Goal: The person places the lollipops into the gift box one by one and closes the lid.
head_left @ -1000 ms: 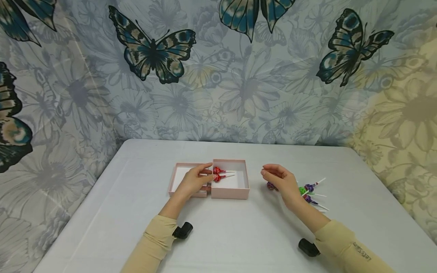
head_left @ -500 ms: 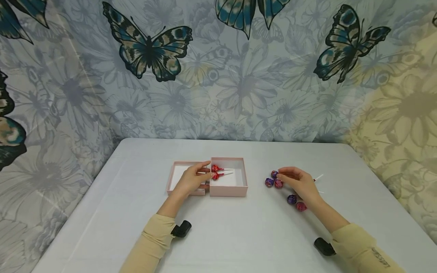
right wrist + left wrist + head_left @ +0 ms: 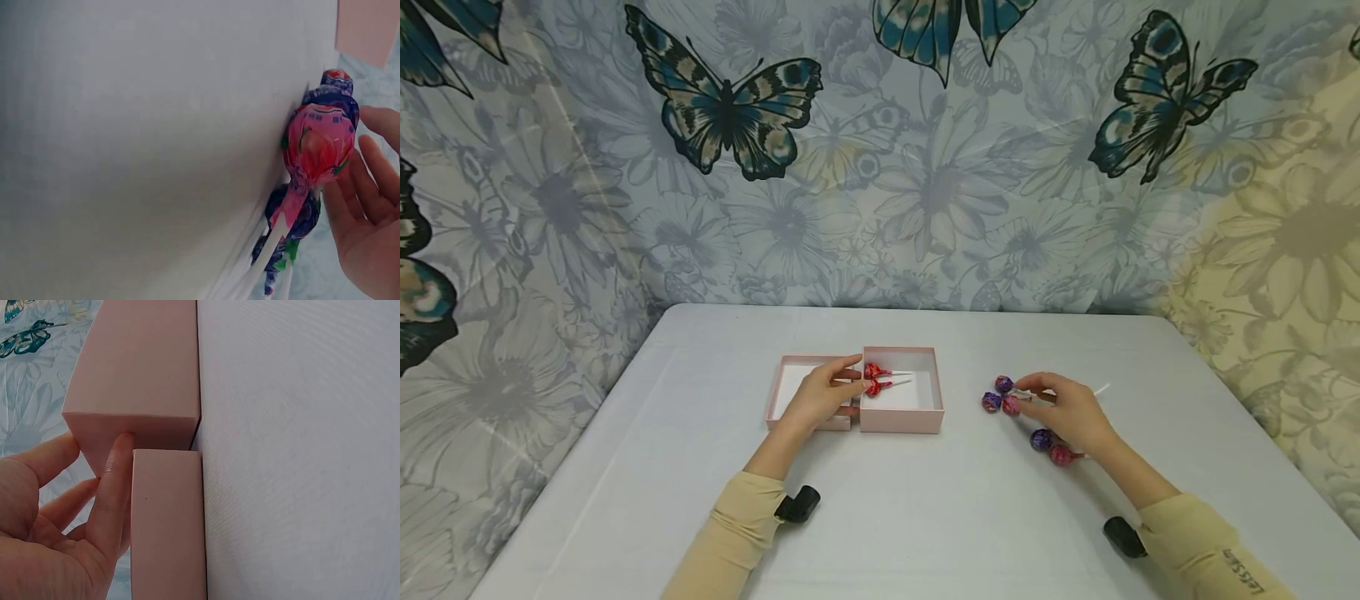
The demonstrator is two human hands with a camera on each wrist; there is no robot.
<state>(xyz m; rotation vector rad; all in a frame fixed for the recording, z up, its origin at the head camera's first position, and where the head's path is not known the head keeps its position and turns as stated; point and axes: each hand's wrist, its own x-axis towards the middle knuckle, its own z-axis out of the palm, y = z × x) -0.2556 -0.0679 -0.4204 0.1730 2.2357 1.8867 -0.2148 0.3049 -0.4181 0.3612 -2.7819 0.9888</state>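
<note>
My left hand (image 3: 820,396) is at the left wall of a pink open box (image 3: 901,422), its thumb over the rim and a finger against the wall outside. In the box lie two red-wrapped lollipops (image 3: 880,387) with white sticks. A shallower pink box part (image 3: 777,396) sits under and left of that hand. My right hand (image 3: 1071,414) reaches to a cluster of lollipops, thumb and index finger apart beside a pink-red lollipop (image 3: 1011,406) and a purple one (image 3: 1003,384). In the right wrist view, a pink lollipop (image 3: 322,140) stands foremost, fingers behind it. The hand hides part of the cluster.
Another purple lollipop (image 3: 992,402) lies at the cluster's left. Nearer me lie a dark purple lollipop (image 3: 1041,440) and a red one (image 3: 1063,454). All rest on a white-covered table (image 3: 925,517), with a butterfly-patterned cloth (image 3: 925,208) behind it.
My right hand has moved rightward to the lollipops, uncovering several of them, and its thumb and index finger have spread. The left hand keeps its place at the box. The head view has shifted slightly.
</note>
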